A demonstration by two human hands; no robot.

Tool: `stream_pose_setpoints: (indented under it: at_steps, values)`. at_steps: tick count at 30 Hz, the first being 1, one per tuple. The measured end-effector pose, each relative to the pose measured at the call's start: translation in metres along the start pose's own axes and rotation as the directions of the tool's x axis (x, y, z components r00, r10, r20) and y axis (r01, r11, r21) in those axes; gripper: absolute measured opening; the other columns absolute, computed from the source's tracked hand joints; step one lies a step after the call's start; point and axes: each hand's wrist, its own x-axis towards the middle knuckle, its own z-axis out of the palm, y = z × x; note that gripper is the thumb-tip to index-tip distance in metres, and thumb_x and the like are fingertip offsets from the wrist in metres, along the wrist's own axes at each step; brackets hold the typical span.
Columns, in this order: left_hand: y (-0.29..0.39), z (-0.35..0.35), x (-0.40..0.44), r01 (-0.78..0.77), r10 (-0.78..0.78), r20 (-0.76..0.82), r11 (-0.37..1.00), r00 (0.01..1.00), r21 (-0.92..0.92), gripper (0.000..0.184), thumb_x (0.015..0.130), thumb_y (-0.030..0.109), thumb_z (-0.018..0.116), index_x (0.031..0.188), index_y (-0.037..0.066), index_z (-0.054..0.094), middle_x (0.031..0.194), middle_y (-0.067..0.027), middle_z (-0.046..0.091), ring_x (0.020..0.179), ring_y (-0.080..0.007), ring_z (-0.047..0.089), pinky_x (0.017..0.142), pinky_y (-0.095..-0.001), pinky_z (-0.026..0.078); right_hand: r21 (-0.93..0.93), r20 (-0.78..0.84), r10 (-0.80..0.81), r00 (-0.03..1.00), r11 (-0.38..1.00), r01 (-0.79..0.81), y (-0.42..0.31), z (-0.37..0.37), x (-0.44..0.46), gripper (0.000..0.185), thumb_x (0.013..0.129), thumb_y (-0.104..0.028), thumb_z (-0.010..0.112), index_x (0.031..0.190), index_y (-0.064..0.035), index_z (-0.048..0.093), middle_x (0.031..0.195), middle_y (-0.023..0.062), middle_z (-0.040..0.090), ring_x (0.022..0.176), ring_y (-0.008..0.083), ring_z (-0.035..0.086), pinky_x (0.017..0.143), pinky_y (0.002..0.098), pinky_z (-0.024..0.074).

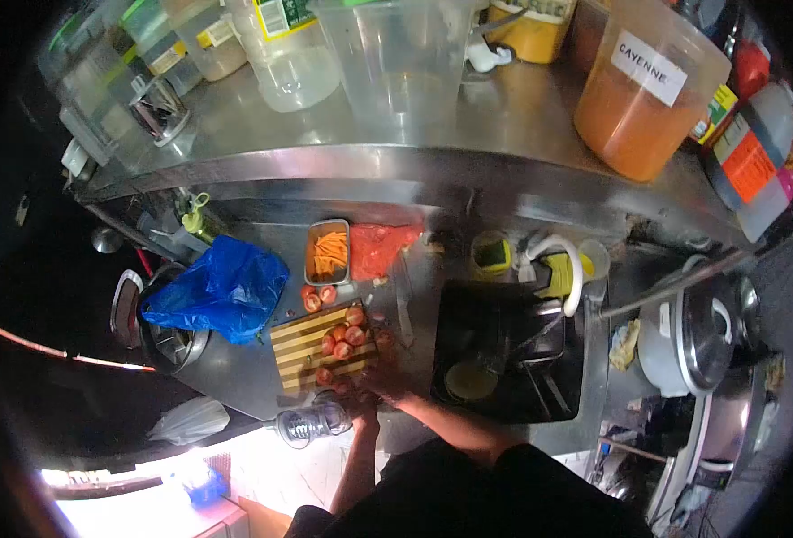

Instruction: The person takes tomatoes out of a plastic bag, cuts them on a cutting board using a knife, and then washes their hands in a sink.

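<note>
Cut tomatoes (354, 335) lie on a striped wooden board (290, 345), several of them near its right side. My right hand (385, 382) is at the board's lower right corner, close to the tomatoes; its fingers are too dark and blurred to make out. Just left of it, my left hand (359, 405) is beside a clear blender jar (311, 423) lying on its side at the counter's front edge. Whether either hand holds anything is not clear. A knife (403, 300) rests on the steel counter right of the board. Two cut tomatoes (319, 298) sit above the board.
A metal tray of carrot strips (329, 255) and a red plastic bag (383, 249) are behind the board. A blue bag (226, 291) lies over a pot at left. The dark sink (468, 336) is at right, beneath a shelf (504, 134) holding containers.
</note>
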Motion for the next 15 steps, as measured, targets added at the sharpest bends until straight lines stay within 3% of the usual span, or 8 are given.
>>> stream_pose_setpoints:
  at_steps: [1,2,6,8,9,11,13,15]
  values:
    - [-0.015,-0.008,0.0,-0.001,0.001,-0.005,0.999,1.0,0.048,0.043,0.095,0.005,0.066,0.136,0.009,0.052,0.114,-0.0035,0.058,0.102,-0.0152,0.058,0.083,-0.0318,0.052,0.025,-0.01,0.022,1.0,0.999,-0.022,0.001,-0.002,-0.006,0.026,0.093,-0.008,0.067,0.118,-0.0047,0.061,0.107,0.0076,0.066,0.098,0.0206,0.063,0.083,0.0369,0.0524]
    - [-0.026,-0.012,0.012,0.049,-0.033,0.067,0.964,0.997,-0.261,0.043,0.095,0.007,0.067,0.135,0.009,0.051,0.114,-0.0046,0.057,0.104,-0.0143,0.057,0.083,-0.0308,0.051,0.038,-0.031,0.045,0.998,0.998,-0.044,0.002,-0.006,-0.016,0.026,0.093,-0.008,0.067,0.118,-0.0048,0.061,0.106,0.007,0.066,0.096,0.0203,0.063,0.082,0.037,0.0525]
    - [0.006,0.001,0.012,-0.294,0.118,0.405,0.865,0.907,0.406,0.042,0.098,0.019,0.068,0.135,0.009,0.051,0.119,-0.0069,0.058,0.109,-0.0165,0.057,0.084,-0.0326,0.052,-0.135,-0.257,-0.015,0.966,0.991,-0.021,0.005,-0.037,-0.072,0.025,0.094,-0.009,0.068,0.117,-0.005,0.059,0.1,0.0049,0.065,0.089,0.0191,0.063,0.077,0.0377,0.0526]
    - [0.012,0.004,0.027,-0.493,0.293,0.41,0.661,0.864,0.566,0.043,0.099,0.019,0.066,0.138,0.008,0.051,0.124,-0.0086,0.058,0.113,-0.019,0.057,0.088,-0.0345,0.052,-0.579,-0.409,-0.358,0.839,0.813,0.064,0.049,-0.061,-0.107,0.025,0.095,-0.015,0.071,0.115,-0.005,0.06,0.098,0.0052,0.067,0.087,0.0174,0.064,0.074,0.0359,0.0525]
    - [0.017,0.007,0.035,-0.552,0.37,0.41,0.548,0.834,0.629,0.043,0.099,0.019,0.065,0.139,0.008,0.051,0.126,-0.0094,0.058,0.114,-0.0203,0.057,0.09,-0.0354,0.051,-0.823,-0.368,-0.569,0.735,0.568,0.027,0.08,-0.095,-0.111,0.025,0.096,-0.02,0.072,0.113,-0.0053,0.06,0.098,0.0058,0.067,0.087,0.0163,0.064,0.073,0.0344,0.0525]
    - [0.019,0.007,0.048,-0.59,0.466,0.411,0.351,0.784,0.727,0.044,0.1,0.019,0.063,0.141,0.007,0.051,0.13,-0.0111,0.058,0.118,-0.0228,0.057,0.094,-0.0373,0.051,-0.591,-0.618,-0.418,0.666,0.806,-0.043,0.071,-0.14,-0.152,0.021,0.097,-0.021,0.073,0.108,-0.0068,0.063,0.097,0.0052,0.067,0.088,0.0154,0.066,0.074,0.0325,0.0539]
    - [0.018,0.007,0.058,-0.572,0.512,0.419,0.183,0.75,0.8,0.046,0.1,0.019,0.062,0.143,0.006,0.051,0.135,-0.0128,0.058,0.122,-0.0253,0.058,0.098,-0.0391,0.051,-0.123,-0.771,-0.011,0.637,0.984,-0.132,0.012,-0.167,-0.208,0.018,0.097,-0.019,0.075,0.106,-0.0076,0.064,0.099,0.0042,0.066,0.089,0.0152,0.067,0.079,0.0305,0.0563]
    - [0.009,0.003,0.069,-0.523,0.561,0.456,-0.048,0.69,0.851,0.047,0.101,0.019,0.06,0.145,0.005,0.052,0.139,-0.0145,0.058,0.125,-0.0278,0.058,0.102,-0.041,0.05,0.169,-0.8,-0.004,0.599,0.958,0.232,0.023,-0.218,-0.237,0.018,0.096,-0.019,0.075,0.105,-0.0072,0.066,0.104,0.0037,0.067,0.095,0.0149,0.066,0.096,0.0335,0.055]
